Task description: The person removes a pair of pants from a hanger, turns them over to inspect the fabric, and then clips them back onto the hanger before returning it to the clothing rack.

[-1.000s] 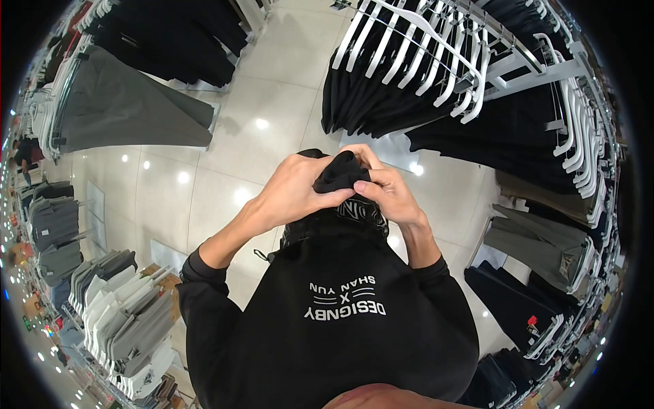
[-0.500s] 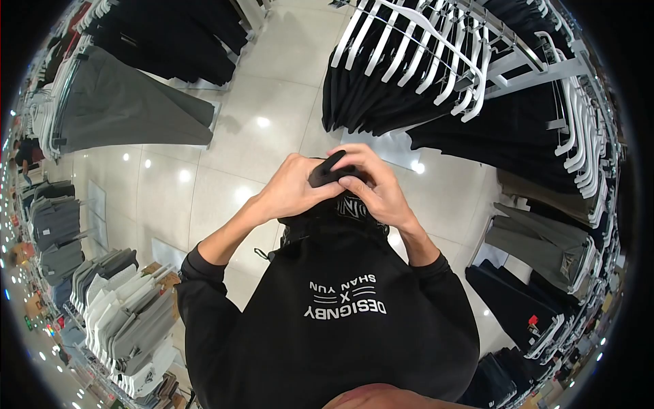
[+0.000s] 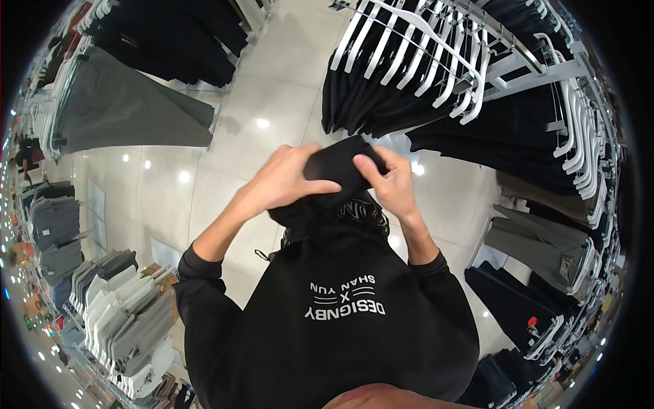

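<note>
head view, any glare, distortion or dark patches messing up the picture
Head view: bright light spots reflect off the tiled floor; wide-lens curvature bends the outer racks, corners go black; folds in the black cloth are hard to read.

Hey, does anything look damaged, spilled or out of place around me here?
Nothing clearly stands out. The black cloth between your left hand and right hand shows no visible tear. The visible floor shows no spill; its bright spots look like reflected lights. The grey trousers hang neatly.
</note>
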`<state>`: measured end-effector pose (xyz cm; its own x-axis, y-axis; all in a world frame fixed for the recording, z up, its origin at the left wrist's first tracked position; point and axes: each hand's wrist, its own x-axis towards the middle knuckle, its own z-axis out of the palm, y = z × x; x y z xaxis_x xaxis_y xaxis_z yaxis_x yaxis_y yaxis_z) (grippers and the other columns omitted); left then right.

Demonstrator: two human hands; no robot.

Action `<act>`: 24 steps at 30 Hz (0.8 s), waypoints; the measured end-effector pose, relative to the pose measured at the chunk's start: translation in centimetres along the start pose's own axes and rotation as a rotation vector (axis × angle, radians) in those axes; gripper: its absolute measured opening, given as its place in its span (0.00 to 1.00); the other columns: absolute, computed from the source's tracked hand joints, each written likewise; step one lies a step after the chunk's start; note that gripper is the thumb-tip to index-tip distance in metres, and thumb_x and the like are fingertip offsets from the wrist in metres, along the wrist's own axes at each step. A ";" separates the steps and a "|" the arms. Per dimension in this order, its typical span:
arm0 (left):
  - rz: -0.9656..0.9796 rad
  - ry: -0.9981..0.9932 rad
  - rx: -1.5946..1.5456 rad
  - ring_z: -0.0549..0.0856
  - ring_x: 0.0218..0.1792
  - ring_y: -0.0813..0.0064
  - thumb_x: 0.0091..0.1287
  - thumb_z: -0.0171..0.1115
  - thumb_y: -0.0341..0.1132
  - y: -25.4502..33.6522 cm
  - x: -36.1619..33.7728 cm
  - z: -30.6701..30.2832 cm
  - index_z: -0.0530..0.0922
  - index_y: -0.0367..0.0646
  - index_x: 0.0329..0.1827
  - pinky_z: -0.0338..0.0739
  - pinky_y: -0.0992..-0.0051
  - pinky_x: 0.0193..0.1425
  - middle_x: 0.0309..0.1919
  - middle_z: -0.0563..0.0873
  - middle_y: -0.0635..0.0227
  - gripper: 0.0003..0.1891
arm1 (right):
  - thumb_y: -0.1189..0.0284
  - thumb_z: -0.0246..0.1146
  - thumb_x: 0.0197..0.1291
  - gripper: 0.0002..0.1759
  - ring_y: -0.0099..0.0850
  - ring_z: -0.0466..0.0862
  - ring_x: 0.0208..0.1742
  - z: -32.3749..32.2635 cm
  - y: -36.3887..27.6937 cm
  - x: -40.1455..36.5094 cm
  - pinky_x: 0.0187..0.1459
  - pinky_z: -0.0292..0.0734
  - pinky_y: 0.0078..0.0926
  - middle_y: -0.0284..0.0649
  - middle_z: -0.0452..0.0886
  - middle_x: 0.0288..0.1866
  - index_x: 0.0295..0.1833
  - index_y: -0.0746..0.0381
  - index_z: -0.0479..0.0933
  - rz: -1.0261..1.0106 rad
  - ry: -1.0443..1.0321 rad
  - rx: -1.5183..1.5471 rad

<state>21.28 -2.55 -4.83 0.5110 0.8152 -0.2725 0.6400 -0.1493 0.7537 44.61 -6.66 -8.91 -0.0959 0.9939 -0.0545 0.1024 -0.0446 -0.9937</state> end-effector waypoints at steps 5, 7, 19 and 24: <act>0.095 0.264 0.217 0.90 0.41 0.61 0.53 0.85 0.41 -4.1 -0.8 -1.8 0.82 0.36 0.65 0.82 0.69 0.43 0.46 0.92 0.54 0.36 | 0.72 0.70 0.71 0.11 0.14 0.78 0.34 -1.2 0.7 1.0 0.35 0.74 0.18 0.29 0.85 0.33 0.45 0.72 0.84 -0.096 0.077 0.117; 0.118 0.367 0.152 0.89 0.49 0.51 0.52 0.86 0.43 -0.7 -0.8 -2.9 0.81 0.33 0.65 0.82 0.63 0.54 0.53 0.90 0.49 0.38 | 0.73 0.71 0.70 0.10 0.14 0.79 0.33 -1.3 -0.6 1.1 0.34 0.75 0.18 0.30 0.85 0.32 0.45 0.71 0.84 -0.143 0.072 0.069; 0.141 -0.103 -0.602 0.80 0.34 0.88 0.67 0.75 0.33 1.4 3.5 2.7 0.84 0.30 0.53 0.78 0.79 0.39 0.35 0.88 0.73 0.17 | 0.74 0.75 0.63 0.10 0.29 0.88 0.25 -0.3 -2.4 -0.7 0.28 0.78 0.26 0.47 0.89 0.29 0.43 0.71 0.87 -0.320 0.209 -0.199; 0.062 -0.044 -0.653 0.77 0.29 0.92 0.71 0.70 0.28 0.6 2.7 3.7 0.85 0.32 0.51 0.73 0.83 0.31 0.30 0.86 0.78 0.10 | 0.74 0.75 0.63 0.10 0.30 0.88 0.28 0.4 -1.9 -0.6 0.26 0.78 0.26 0.46 0.89 0.33 0.46 0.70 0.87 -0.373 0.224 -0.329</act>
<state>25.13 -2.47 -7.34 0.5672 0.7906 -0.2308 0.1363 0.1862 0.9730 44.07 -7.20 -6.99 0.0246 0.9348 0.3542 0.4099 0.3137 -0.8565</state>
